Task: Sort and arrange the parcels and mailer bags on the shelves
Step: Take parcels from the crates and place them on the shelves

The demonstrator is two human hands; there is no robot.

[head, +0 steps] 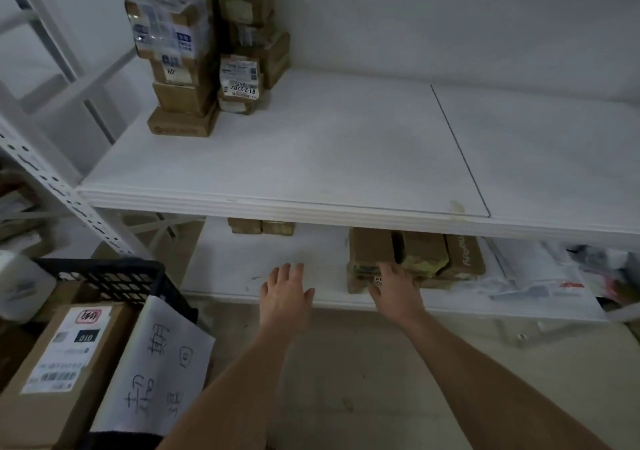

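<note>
The right hand (394,288) lies flat, fingers spread and unclenched, its fingertips (386,269) resting on the front of a low cluster of brown cardboard parcels (401,254) — touching them, not gripping. The left hand (285,293) hovers beside it with fingers loosely spread and empty, above the bare white surface of the lower shelf (242,269). Both bare forearms reach in from the bottom edge of the view.

The cluster under the right hand sits on the lower shelf, partly tucked beneath the shelf above. Just right of it lie pale plastic mailer bags (533,276), flattened and overlapping. Further back on the same shelf, two small brown boxes (259,226) peek out from under the upper shelf's edge.

The upper shelf (311,158) is white and mostly bare — at its back left corner stand stacked parcels (204,51), brown boxes with white labels, piled several high.

At lower left, on the floor side, a black plastic crate (104,276) stands behind a labelled cardboard box (59,363), with a white sheet bearing handwritten characters (159,370) propped against it.
</note>
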